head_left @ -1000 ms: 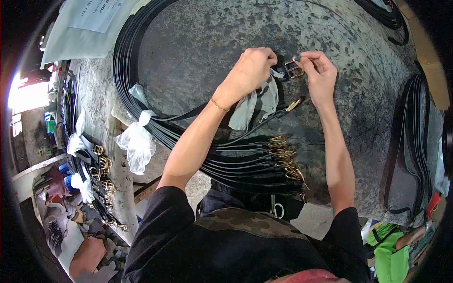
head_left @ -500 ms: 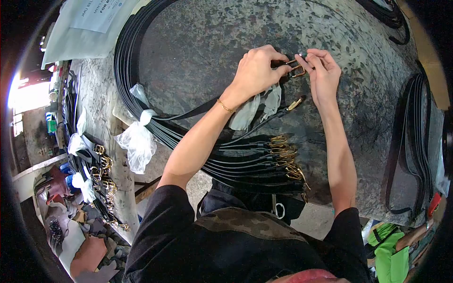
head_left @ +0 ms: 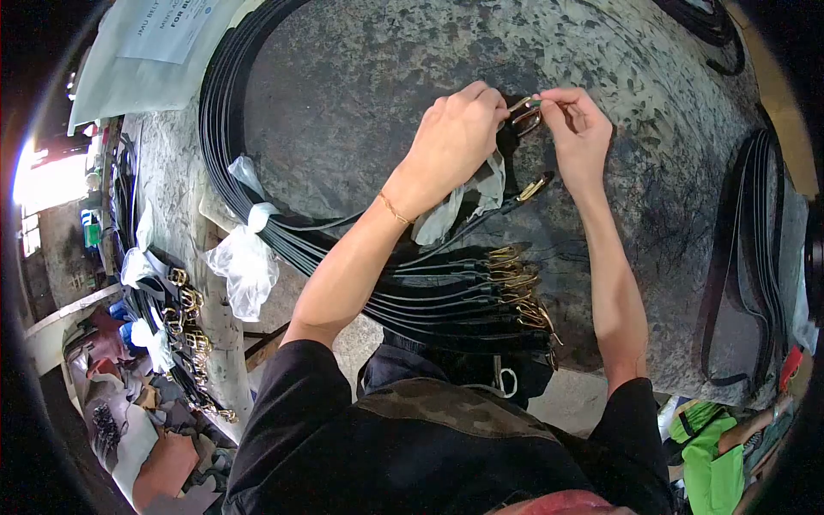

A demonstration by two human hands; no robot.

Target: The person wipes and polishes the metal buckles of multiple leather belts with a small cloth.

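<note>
Head view, left hand [head_left: 455, 137]?
— Fingers curled shut on the brass buckle [head_left: 524, 116], held just above the table [head_left: 360, 77]; pale wrapping [head_left: 481, 184] hangs below the palm.
— Right hand [head_left: 582, 137]?
— Thumb and forefinger pinched together at the buckle's right edge; perhaps on a green scrap, too small to tell.

Buckle [head_left: 524, 116] shiny brass-toned metal; belts [head_left: 446, 287] smooth black leather; table [head_left: 360, 77] rough, mottled.
</note>
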